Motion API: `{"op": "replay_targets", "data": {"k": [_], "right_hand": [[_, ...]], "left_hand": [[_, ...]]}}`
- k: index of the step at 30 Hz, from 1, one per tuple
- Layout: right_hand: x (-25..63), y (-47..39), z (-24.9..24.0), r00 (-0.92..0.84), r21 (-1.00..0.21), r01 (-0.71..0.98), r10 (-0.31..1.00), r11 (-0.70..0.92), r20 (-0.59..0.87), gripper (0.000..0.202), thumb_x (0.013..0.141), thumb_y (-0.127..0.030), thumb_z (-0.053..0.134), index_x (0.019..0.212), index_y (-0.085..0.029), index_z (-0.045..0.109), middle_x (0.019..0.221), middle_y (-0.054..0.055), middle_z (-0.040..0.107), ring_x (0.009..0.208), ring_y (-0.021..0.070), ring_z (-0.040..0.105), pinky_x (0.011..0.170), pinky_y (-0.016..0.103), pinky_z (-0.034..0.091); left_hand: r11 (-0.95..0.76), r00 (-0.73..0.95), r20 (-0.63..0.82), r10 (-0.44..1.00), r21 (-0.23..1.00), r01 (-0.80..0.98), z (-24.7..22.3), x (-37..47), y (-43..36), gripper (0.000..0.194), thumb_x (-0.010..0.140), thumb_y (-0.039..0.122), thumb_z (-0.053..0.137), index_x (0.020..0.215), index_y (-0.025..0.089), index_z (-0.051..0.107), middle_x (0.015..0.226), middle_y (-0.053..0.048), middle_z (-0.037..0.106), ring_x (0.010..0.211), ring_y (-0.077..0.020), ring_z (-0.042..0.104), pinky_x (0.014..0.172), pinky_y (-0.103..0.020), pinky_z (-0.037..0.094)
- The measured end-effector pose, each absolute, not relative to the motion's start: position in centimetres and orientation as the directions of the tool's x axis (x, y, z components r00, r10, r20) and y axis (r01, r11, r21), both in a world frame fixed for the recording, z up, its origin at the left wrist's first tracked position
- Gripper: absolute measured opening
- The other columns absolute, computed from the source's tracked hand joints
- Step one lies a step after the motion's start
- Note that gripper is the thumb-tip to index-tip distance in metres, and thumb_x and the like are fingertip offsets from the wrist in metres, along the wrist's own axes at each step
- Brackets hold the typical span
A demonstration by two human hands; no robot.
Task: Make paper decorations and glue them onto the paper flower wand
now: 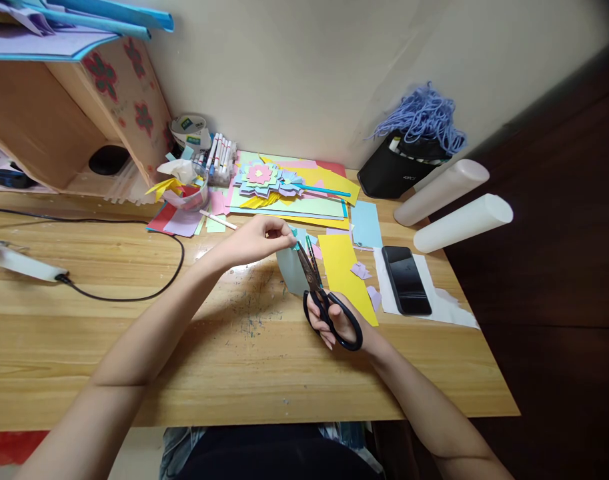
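My right hand grips a pair of black-handled scissors, its fingers through the loops and the blades pointing up and away. At the blade tips, my left hand pinches a small piece of teal paper. The fingertips partly cover this piece, so its full shape is hidden. Below the hands lies a pale blue-grey sheet. A yellow paper strip rests just right of the scissors, with lilac scraps on and beside it.
Behind my hands, a layered paper flower lies on stacked coloured paper. A phone and two white rolls are to the right. On the left are a glue gun with its cord, a scrap cup and a cardboard shelf.
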State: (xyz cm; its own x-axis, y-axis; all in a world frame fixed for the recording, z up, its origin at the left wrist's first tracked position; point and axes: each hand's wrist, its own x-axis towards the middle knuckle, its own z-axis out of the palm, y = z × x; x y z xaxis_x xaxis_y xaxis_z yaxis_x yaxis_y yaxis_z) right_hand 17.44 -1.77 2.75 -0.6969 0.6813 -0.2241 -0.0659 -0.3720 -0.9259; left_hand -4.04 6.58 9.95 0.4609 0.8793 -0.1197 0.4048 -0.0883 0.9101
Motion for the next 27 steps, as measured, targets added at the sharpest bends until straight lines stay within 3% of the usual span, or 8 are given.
{"op": "replay_targets", "data": {"k": [8,17,27], "right_hand": [[17.3,-2.0,3.2,-0.682,-0.939,-0.071,0.703,-0.336,-0.2,0.066,0.059,-0.082,0.046,0.076,-0.018,0.042,0.054,-0.009,0.037,0.035,0.0034,0.035,0.035,0.018,0.039],[17.0,-1.9,1.9,-0.701,-0.894,-0.2,0.696,-0.401,-0.155,0.065,0.058,-0.082,0.048,0.075,-0.019,0.041,0.053,-0.009,0.04,0.033,0.0033,0.033,0.033,0.019,0.041],[16.9,-1.9,1.4,-0.699,-0.878,-0.223,0.698,-0.423,-0.159,0.067,0.055,-0.083,0.049,0.074,-0.019,0.041,0.051,-0.009,0.042,0.031,0.0038,0.034,0.031,0.02,0.04]], "left_hand": [[-0.108,0.497,-0.095,0.862,0.926,0.363,10.0,-3.8,6.4,0.018,0.079,0.03,0.052,0.071,0.014,0.056,0.068,0.002,0.05,0.062,-0.0094,0.044,0.059,-0.023,0.033],[-0.166,0.53,-0.039,0.847,0.928,0.333,10.1,-3.2,5.8,0.017,0.077,0.028,0.053,0.068,0.014,0.055,0.067,0.002,0.05,0.064,-0.0098,0.044,0.059,-0.023,0.033],[-0.173,0.535,-0.032,0.844,0.929,0.328,9.9,-2.9,5.8,0.017,0.078,0.028,0.053,0.069,0.014,0.055,0.066,0.002,0.05,0.061,-0.0092,0.041,0.058,-0.022,0.032]]}}
